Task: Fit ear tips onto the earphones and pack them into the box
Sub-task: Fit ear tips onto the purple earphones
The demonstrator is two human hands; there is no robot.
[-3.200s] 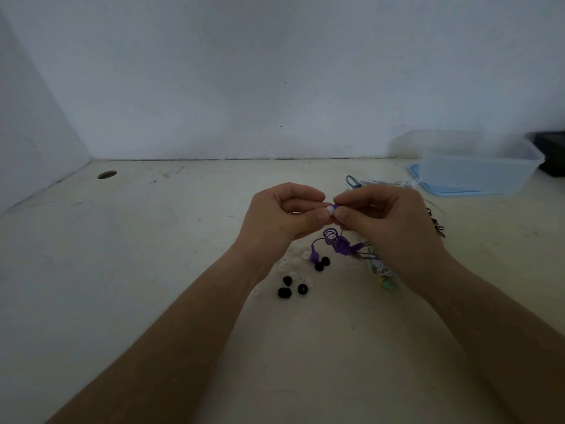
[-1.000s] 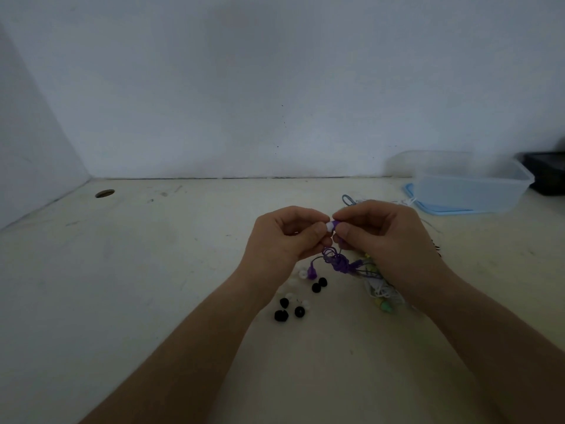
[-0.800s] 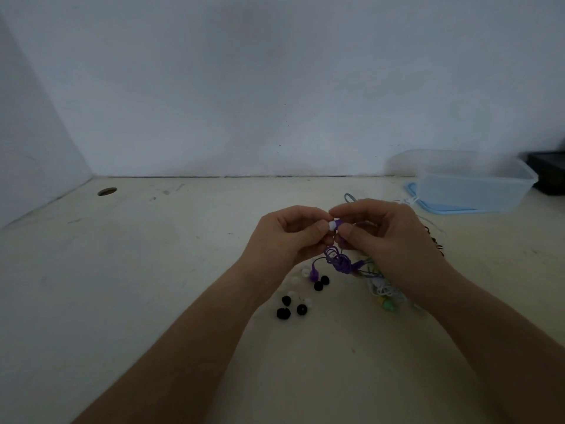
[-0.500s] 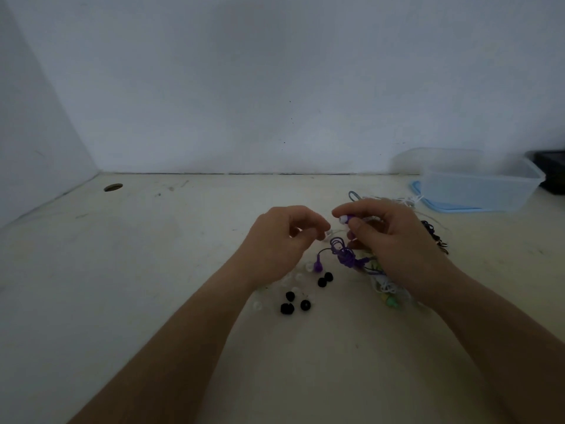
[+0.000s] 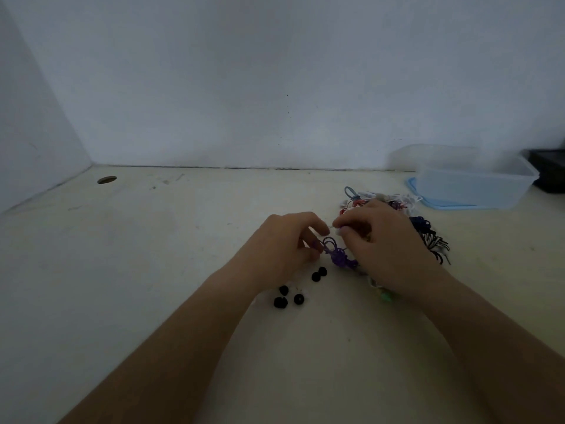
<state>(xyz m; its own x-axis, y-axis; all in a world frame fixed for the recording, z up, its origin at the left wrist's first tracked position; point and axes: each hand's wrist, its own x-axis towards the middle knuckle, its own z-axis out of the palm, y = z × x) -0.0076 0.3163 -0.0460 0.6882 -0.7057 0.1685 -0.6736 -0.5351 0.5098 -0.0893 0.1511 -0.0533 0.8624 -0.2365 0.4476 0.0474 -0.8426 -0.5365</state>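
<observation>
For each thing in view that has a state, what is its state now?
left hand: pinches the purple earphones
right hand: pinches the same earphones, at a white tip
black ear tips: loose on the table
box: open, on its blue lid
earphone pile: tangled, outside the box

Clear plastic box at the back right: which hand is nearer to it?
Right. The right hand sits in front and left of the box; the left hand is farther left.

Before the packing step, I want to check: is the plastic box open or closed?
Open: the clear box has no lid on top; a blue lid lies underneath.
</observation>
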